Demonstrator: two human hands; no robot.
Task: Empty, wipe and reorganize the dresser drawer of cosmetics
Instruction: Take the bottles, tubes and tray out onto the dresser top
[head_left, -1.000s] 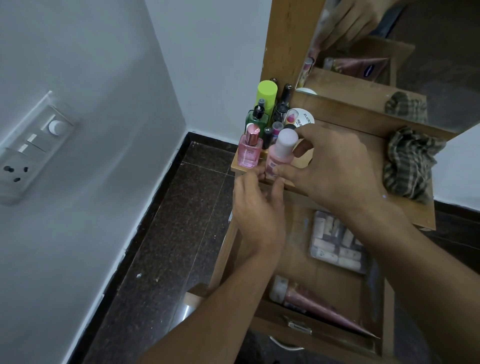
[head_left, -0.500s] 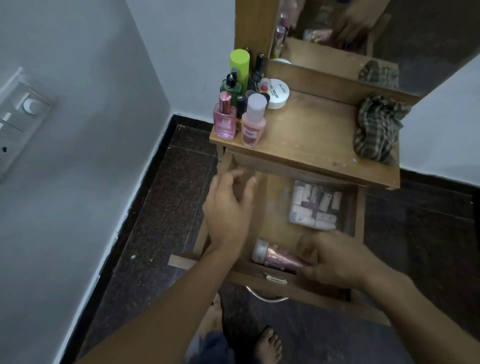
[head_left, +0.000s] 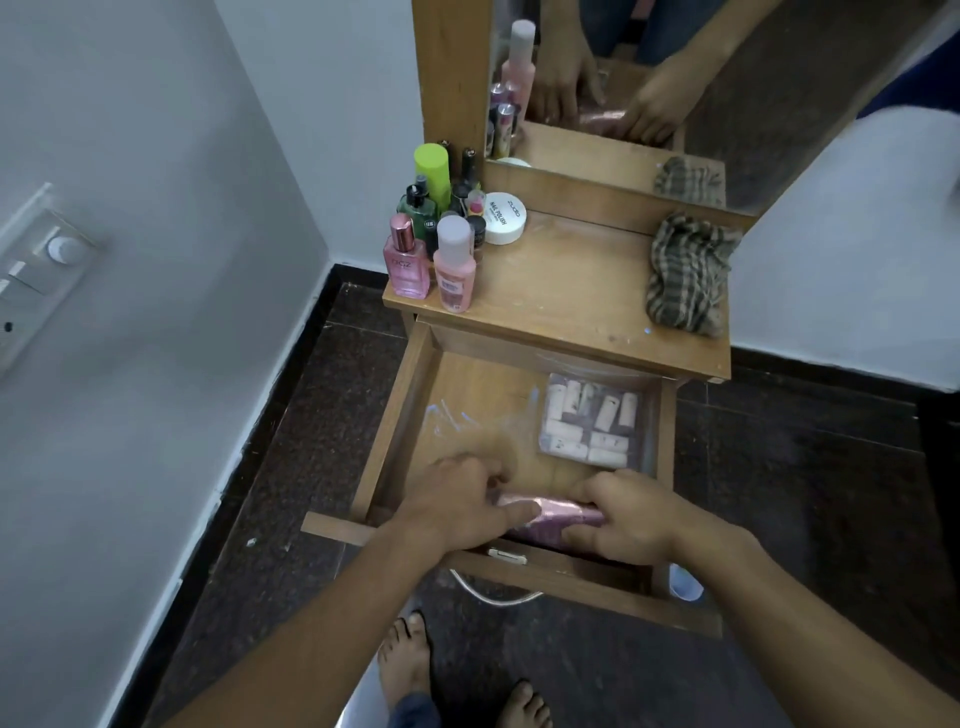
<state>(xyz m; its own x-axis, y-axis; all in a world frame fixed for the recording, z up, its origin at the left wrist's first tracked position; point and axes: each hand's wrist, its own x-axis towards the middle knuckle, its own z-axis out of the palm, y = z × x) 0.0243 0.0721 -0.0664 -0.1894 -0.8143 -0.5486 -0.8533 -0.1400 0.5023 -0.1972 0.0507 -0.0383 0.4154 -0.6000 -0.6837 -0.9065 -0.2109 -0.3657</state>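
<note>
The wooden drawer (head_left: 400, 410) is pulled out below the dresser top (head_left: 566, 306). A pink tube (head_left: 550, 512) lies along the drawer's front wall. My left hand (head_left: 457, 504) grips its left end and my right hand (head_left: 623, 514) grips its right end. A clear bag of small beige tubes (head_left: 592, 421) lies at the drawer's back right. Pale smears mark the drawer floor at the left. On the dresser top's left corner stand a pink perfume bottle (head_left: 406, 265), a pink bottle with a white cap (head_left: 454, 265), several darker bottles and a white nail polish jar (head_left: 504, 218).
A checked cloth (head_left: 685, 270) lies bunched on the right of the dresser top. A mirror (head_left: 623, 88) behind reflects both hands. A white wall with a switch panel (head_left: 36, 265) stands at the left. My bare feet (head_left: 410, 665) stand on dark stone floor below the drawer.
My hands left the pink bottle on the dresser top and dropped into the drawer. Both now hold the pink tube at the drawer's front.
</note>
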